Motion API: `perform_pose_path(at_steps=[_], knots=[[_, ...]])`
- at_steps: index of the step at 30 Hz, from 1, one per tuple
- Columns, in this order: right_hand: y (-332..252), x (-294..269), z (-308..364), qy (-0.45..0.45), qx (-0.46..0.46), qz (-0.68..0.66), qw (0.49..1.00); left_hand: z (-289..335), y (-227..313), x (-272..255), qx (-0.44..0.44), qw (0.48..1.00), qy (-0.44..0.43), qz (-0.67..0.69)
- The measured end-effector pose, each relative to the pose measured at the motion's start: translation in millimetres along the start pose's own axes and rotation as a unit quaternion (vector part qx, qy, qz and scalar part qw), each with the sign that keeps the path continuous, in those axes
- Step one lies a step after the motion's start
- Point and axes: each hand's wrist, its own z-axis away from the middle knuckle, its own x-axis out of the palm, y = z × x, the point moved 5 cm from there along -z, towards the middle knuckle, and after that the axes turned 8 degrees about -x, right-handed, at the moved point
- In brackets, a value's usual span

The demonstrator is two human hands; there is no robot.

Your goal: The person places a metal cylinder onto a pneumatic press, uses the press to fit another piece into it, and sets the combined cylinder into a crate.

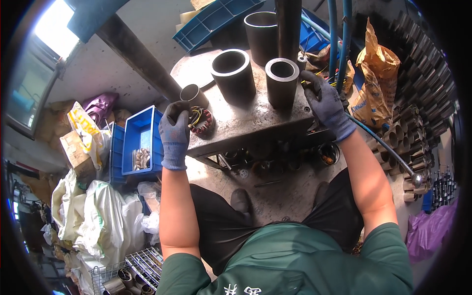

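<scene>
My left hand [174, 132], in a grey-blue work glove, is at the left end of a metal bench [255, 120]. Its fingers are curled beside a ring-shaped motor stator [202, 129] with red windings and yellow-green leads; whether they grip anything is hidden. At the right end, my right hand [328, 105], gloved alike, has bent fingers near a thick-walled metal cylinder [281, 91]. Small yellow bits show at its fingertips, but what it holds cannot be made out. A wider thick cylinder [235, 83] and a short thin-walled tube [194, 96] stand between the hands.
Another large cylinder [262, 42] stands behind, next to a dark upright post [288, 29]. Blue bins [130, 167] and white sacks [105, 211] lie to the left. On the right are a hose with a metal end [388, 147], a torn brown bag [378, 73] and stacked tubes [405, 135].
</scene>
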Motion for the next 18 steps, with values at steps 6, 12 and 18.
perform_pose_path(at_steps=[6,12,18], knots=[[2,-12,24,-0.055,0.248,-0.143,0.957,19,-33,-1,0.028,0.921,-0.074,-0.381],[-30,-24,35,-0.154,0.175,-0.110,0.966,10,-49,13,-0.016,0.870,-0.125,-0.477],[-63,-30,47,-0.204,0.074,-0.054,0.975,22,-29,38,-0.177,0.962,-0.175,0.108]])
